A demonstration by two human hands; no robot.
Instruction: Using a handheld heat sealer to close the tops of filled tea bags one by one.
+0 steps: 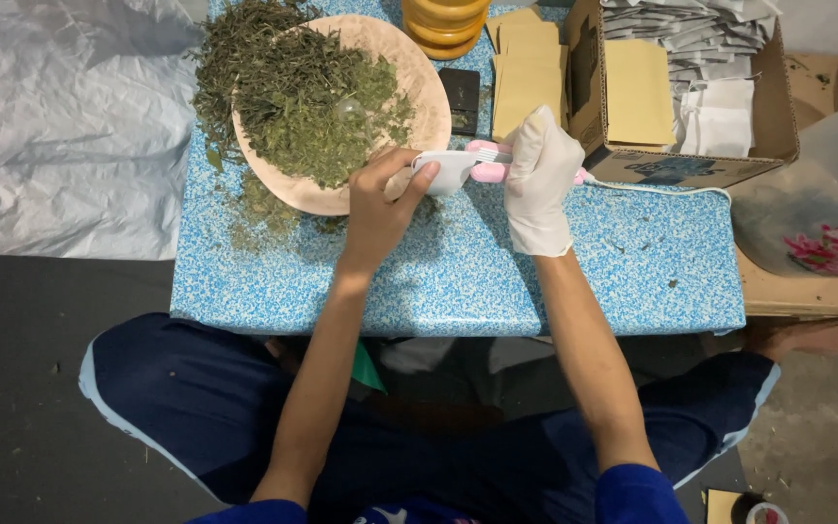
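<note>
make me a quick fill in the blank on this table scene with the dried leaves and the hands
1. The dried leaves are heaped on a round ____ tray.
2. The right hand wears a white ____.
3. The left hand holds a small ____ sachet.
4. The cardboard box sits on the table to the person's ____ of the tray.

Missing words: pink; glove; white; right

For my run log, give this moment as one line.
left hand: holds white pouch | right hand, gloved: grips pink tool | dried herbs in tray
</note>
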